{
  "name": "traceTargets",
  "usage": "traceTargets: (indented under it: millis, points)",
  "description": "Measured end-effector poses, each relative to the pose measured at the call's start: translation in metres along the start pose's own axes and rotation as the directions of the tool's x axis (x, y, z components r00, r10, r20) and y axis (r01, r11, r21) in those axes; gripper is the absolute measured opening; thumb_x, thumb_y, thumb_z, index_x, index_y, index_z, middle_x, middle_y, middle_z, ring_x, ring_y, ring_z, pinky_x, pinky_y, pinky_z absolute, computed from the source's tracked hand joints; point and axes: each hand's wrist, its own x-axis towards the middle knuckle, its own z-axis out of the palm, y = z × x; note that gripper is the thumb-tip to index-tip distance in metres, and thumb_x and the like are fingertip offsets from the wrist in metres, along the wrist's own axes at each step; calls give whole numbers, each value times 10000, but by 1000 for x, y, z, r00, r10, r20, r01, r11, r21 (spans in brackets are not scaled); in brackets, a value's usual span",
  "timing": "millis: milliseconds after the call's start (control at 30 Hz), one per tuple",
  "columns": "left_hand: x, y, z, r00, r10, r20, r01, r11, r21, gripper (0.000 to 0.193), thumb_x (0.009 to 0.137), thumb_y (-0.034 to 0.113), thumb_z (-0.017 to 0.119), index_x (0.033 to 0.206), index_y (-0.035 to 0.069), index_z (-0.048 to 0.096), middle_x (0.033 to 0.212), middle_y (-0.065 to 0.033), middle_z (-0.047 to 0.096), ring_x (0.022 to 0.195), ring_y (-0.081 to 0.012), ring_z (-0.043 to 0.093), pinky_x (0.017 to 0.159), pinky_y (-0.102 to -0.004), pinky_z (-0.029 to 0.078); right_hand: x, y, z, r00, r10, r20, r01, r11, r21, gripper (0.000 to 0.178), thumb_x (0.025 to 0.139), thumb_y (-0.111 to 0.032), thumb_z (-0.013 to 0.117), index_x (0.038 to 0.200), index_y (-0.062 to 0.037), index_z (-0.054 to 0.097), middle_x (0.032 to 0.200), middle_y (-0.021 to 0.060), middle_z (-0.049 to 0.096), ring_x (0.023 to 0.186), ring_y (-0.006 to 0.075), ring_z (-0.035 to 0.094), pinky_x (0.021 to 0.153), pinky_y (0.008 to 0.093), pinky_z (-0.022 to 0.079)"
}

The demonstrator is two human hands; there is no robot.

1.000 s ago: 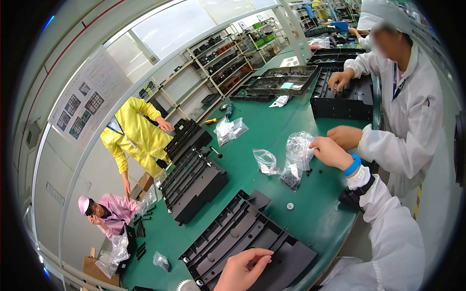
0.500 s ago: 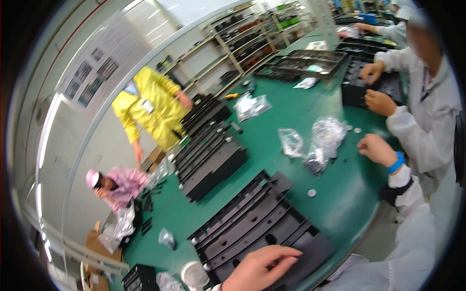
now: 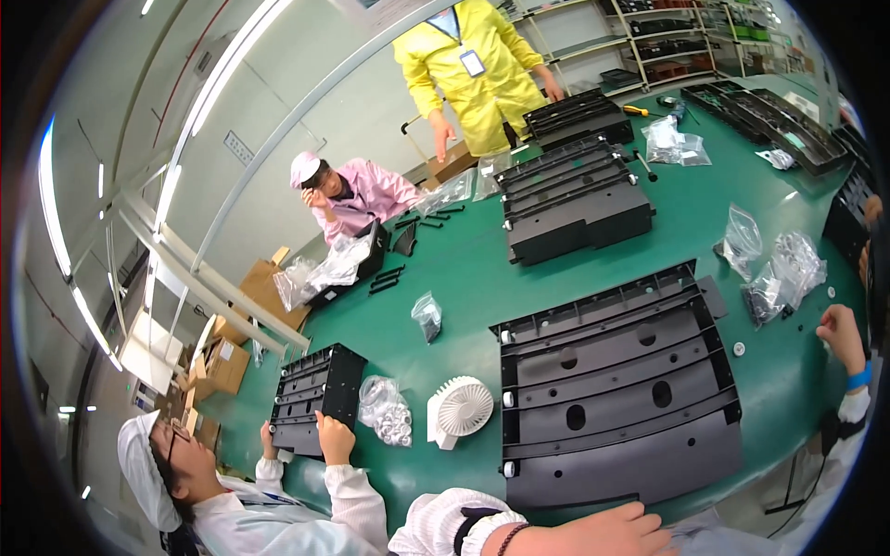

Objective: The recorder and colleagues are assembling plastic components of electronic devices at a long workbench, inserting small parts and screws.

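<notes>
A large black ribbed plastic tray point(image 3: 616, 398) lies on the green table before me, with small white rollers along its left side. My left hand point(image 3: 603, 535) rests at its near edge, fingers stretched out and holding nothing. To the right of the tray, my right hand point(image 3: 842, 335) hangs over the table, with a blue band on its wrist. Its fingers are curled together, and what they hold, if anything, is hidden. Near it are a loose white roller point(image 3: 739, 349) and clear bags of small parts point(image 3: 786, 276).
A white fan point(image 3: 461, 410) and a bag of white rollers point(image 3: 386, 410) stand left of the tray. A co-worker at left handles a smaller black tray point(image 3: 315, 394). Assembled black trays point(image 3: 579, 208) sit farther back, near people in pink and yellow.
My view has swung left, so the table's things appear farther right. My left hand has drawn back from over the tray to its near edge. My right hand stays by the small parts.
</notes>
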Motion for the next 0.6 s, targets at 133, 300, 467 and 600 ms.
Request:
traceTargets:
  millis: [133, 300, 467, 600]
  points:
    - [-22, 8, 4, 998, 48, -43, -49, 999, -24, 162, 776, 225, 562, 848, 99, 491, 764, -36, 482, 714, -204, 499, 625, -320, 370, -14, -85, 17, 996, -69, 63, 63, 994, 94, 223, 674, 10, 718, 828, -13, 559, 746, 40, 521, 600, 111, 485, 559, 242, 423]
    - [-48, 18, 9, 993, 54, -105, -56, 998, -20, 173, 765, 232, 567, 840, 99, 487, 762, -39, 482, 705, -205, 496, 618, -316, 366, -21, -176, 52, 949, -204, 240, 162, 969, 185, 360, 675, 18, 717, 996, -15, 557, 838, 59, 506, 597, 110, 475, 558, 245, 420]
    - [-293, -79, -15, 722, -682, -117, 576, 498, 648, 200, 867, 255, 518, 784, 77, 558, 700, -73, 518, 685, -206, 534, 665, -292, 437, -24, -180, 75, 922, -229, 313, 223, 973, 54, 346, 690, 67, 649, 1014, -4, 552, 866, 63, 456, 596, 115, 453, 552, 244, 413]
    - [-532, -118, 25, 236, -657, -716, 386, -613, 690, 344, 787, 142, 517, 466, 40, 583, 511, -95, 515, 633, -244, 519, 1073, -395, 295, -18, -178, 87, 915, -304, 264, 296, 952, 73, 288, 719, 92, 583, 992, 9, 544, 823, 61, 423, 611, 131, 429, 552, 242, 391]
